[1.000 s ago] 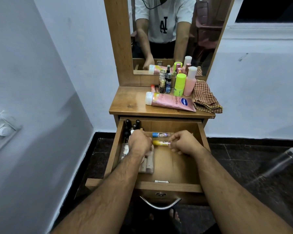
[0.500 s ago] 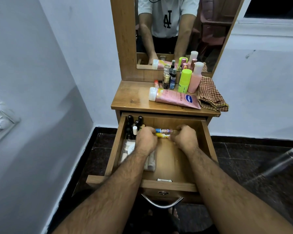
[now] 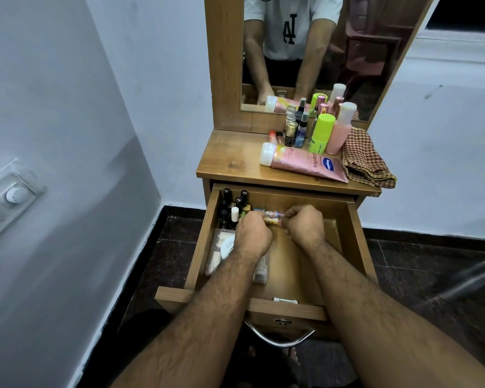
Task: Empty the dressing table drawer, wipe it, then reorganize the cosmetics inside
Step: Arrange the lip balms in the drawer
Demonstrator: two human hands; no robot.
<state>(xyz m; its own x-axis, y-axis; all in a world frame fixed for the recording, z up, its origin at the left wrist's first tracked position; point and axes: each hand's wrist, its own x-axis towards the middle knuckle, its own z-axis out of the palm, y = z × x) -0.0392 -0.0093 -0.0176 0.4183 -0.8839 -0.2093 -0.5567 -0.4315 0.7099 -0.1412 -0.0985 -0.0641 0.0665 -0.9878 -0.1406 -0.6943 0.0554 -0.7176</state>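
Note:
The wooden drawer (image 3: 345, 239) of the dressing table stands pulled out. Both my hands are inside it near the back. My left hand (image 3: 252, 236) and my right hand (image 3: 304, 225) each pinch an end of two small tubes (image 3: 272, 216), one blue-capped and one yellow, lying side by side across the drawer. Dark nail-polish bottles (image 3: 230, 203) and a white-capped one stand in the back left corner. A clear pouch with pale items (image 3: 221, 247) lies along the left side, partly under my left forearm.
On the tabletop (image 3: 230, 161) lie a pink Vaseline tube (image 3: 303, 162), several small bottles (image 3: 294, 130), a green bottle (image 3: 321, 133), a pink bottle (image 3: 340, 130) and a checked cloth (image 3: 364, 161). A mirror (image 3: 319, 51) rises behind. A metal flask (image 3: 471, 278) lies on the dark floor at right.
Both hands have slid the two tubes toward the back of the drawer and drawn closer together. The camera has tilted so the table sits lower in view.

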